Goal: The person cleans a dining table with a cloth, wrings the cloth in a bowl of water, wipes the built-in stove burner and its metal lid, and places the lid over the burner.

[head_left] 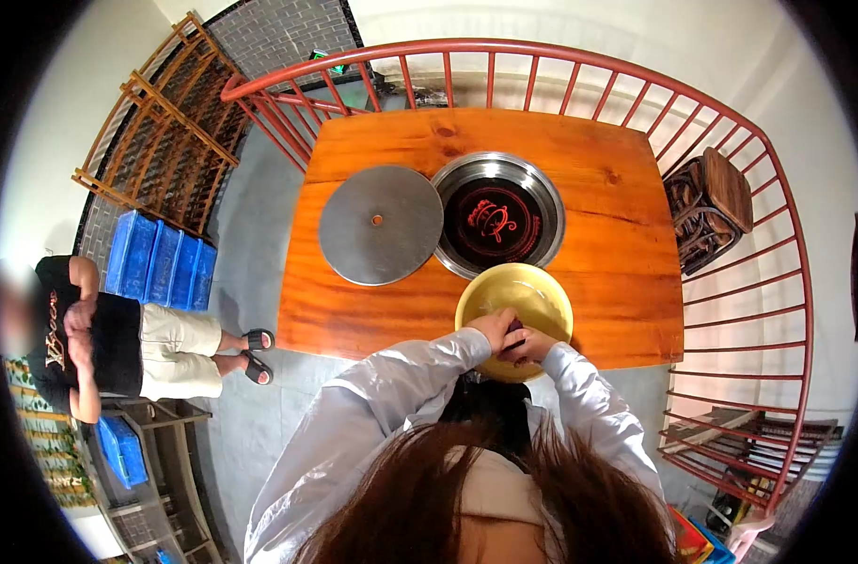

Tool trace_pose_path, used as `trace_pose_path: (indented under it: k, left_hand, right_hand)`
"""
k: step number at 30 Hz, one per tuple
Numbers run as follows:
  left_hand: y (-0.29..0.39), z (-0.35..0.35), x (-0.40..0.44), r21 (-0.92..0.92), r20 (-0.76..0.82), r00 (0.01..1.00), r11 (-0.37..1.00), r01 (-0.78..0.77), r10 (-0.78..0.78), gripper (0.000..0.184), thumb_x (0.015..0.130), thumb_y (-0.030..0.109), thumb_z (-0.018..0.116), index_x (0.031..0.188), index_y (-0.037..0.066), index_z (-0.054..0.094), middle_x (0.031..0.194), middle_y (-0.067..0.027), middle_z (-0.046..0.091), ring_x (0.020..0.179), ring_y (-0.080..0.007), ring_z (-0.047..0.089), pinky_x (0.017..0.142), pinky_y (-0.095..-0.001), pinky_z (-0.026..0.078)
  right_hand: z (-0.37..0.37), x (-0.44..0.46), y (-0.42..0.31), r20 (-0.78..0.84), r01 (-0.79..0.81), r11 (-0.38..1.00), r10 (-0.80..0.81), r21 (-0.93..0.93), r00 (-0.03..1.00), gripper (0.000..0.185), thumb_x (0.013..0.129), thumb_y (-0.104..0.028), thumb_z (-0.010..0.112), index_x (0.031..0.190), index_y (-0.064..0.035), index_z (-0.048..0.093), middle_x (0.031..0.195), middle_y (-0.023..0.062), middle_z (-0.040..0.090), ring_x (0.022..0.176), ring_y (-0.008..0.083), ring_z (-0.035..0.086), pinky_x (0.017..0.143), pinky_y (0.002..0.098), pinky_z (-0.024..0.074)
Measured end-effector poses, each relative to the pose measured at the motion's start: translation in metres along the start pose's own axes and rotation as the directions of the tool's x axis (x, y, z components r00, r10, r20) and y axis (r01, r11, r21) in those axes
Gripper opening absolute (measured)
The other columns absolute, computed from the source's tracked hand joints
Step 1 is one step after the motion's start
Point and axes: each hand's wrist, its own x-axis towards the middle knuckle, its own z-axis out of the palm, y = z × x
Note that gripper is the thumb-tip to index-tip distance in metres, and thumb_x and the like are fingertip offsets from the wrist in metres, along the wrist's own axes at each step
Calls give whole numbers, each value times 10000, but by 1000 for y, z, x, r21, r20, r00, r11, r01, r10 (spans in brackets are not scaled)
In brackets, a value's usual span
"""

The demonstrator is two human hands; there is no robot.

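Note:
A yellow basin [539, 285] sits at the near edge of the wooden table [617, 282], directly under both hands. My left hand [495, 330] and my right hand [532, 347] meet over it, fingers closed around a small dark purple bundle [514, 327] that looks like cloth. Most of the bundle is hidden by the fingers. Beyond the basin, a round steel-rimmed well [544, 183] is set into the tabletop, with a dark plate [492, 221] bearing a red design inside. To its left lies a flat round metal lid [382, 249], touching or slightly overlapping the rim.
A red metal railing [532, 47] curves around the table's far and right sides. Wooden stools [720, 197] stand at the right. On the left, another person [109, 338] stands near blue crates [161, 261] and a wooden rack [156, 141]. A shelf [161, 489] is lower left.

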Motion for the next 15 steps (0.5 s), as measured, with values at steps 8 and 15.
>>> trace_pose_path:
  k: [8, 15]
  left_hand:
    - [3, 9, -10, 146, -233, 901, 929, -339, 366, 492, 869, 440, 571, 1141, 38, 490, 1114, -208, 555, 1071, -403, 525, 885, -440, 446]
    - [0, 15, 0, 177, -160, 987, 984, -1, 30, 528, 902, 546, 454, 1108, 65, 525, 1046, -218, 626, 930, -409, 616, 795, -479, 481]
  right_hand:
    - [4, -24, -23, 81, -85, 932, 59, 353, 995, 406, 782, -32, 721, 1144, -60, 539, 917, 66, 644, 820, 192, 649, 680, 332, 569]
    - [-1, 16, 10, -26, -224, 961, 223, -161, 975, 327, 647, -145, 787, 910, -124, 594, 642, -5, 533, 494, 124, 497, 437, 286, 386]
